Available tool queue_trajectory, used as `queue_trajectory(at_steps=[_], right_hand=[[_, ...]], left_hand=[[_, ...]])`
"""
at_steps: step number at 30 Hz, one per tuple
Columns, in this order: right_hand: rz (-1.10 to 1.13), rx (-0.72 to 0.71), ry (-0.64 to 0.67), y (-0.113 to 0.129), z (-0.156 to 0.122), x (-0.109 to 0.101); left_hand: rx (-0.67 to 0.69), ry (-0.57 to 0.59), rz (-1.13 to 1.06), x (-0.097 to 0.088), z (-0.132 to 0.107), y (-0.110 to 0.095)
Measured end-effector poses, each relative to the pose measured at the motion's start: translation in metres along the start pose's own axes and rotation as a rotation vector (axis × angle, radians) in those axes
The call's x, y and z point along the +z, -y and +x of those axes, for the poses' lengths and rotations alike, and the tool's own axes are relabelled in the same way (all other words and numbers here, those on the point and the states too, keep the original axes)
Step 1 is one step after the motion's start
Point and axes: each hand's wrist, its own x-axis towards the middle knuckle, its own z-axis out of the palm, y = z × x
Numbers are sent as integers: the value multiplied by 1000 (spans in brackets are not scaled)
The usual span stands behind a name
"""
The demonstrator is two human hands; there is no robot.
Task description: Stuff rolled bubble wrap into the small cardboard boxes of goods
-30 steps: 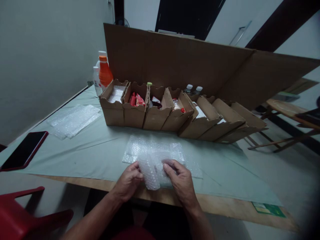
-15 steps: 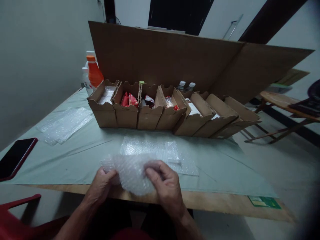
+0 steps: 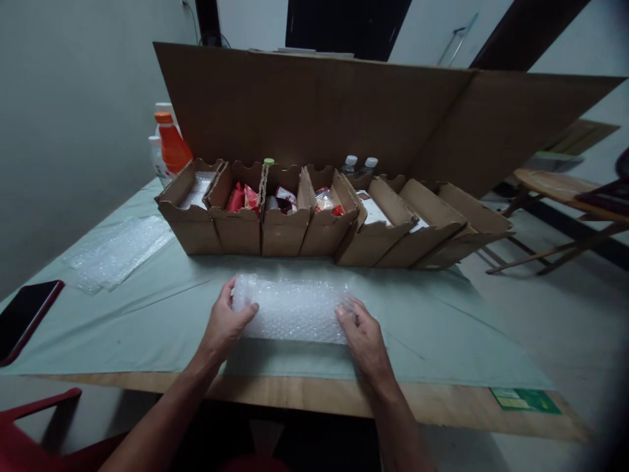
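Observation:
A rectangular bubble wrap piece [image 3: 295, 311] stretches between my two hands over the middle of the cloth-covered table. My left hand [image 3: 228, 318] grips its left end, thumb on top and fingers behind. At the right end, my right hand [image 3: 361, 331] pinches the wrap between thumb and fingers. The sheet hides whatever lies directly beneath it. Behind it stands a row of cardboard bins [image 3: 280, 233], some with red packets [image 3: 243, 196] and a white item [image 3: 372, 208] inside.
More bubble wrap [image 3: 120, 252] lies at the left, near a phone [image 3: 27, 318]. An orange bottle [image 3: 173, 144] stands behind the leftmost bin. A tall cardboard panel [image 3: 304, 108] rises at the back. A red chair [image 3: 29, 439] is at lower left, a wooden stool [image 3: 555, 187] at right.
Both hands have moved forward and apart. The bubble wrap, crumpled and lifted near the table edge before, is now spread flat over the spot where other bubble wrap lay.

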Motion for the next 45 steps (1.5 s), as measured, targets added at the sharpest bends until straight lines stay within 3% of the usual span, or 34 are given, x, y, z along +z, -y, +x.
queue_trajectory(at_steps=[5,10,13,15,18,21,24,27,32,37,41,45], right_hand=[[-169,4,-67,-16,8,-24],[-307,-46,-74,-34,11,-35],[-363,-67,-71,-42,11,-34],[-400,-86,-83,-47,11,-32],[-435,-126,-102,-55,10,-26],[-457,-187,-152,-64,6,-20],[-466,-241,-197,-68,2,-16],[-458,-263,-198,-68,-1,-14],[-423,-265,-227,-67,-3,-16],[-380,-305,-346,-69,-2,-19],[-525,-308,-359,-70,-2,-20],[-647,-219,-319,-71,-4,-19]], left_hand=[[111,34,256,15,8,7],[65,39,258,-4,13,30],[22,41,244,-11,10,31],[110,-9,408,-7,4,24],[419,-97,715,9,-11,11],[580,10,882,29,-24,9],[442,133,962,40,-24,19],[290,109,852,40,-13,29],[249,85,659,21,-1,17],[170,-11,342,-24,-3,0],[163,-112,575,-55,2,8],[210,-140,940,-62,3,21]])
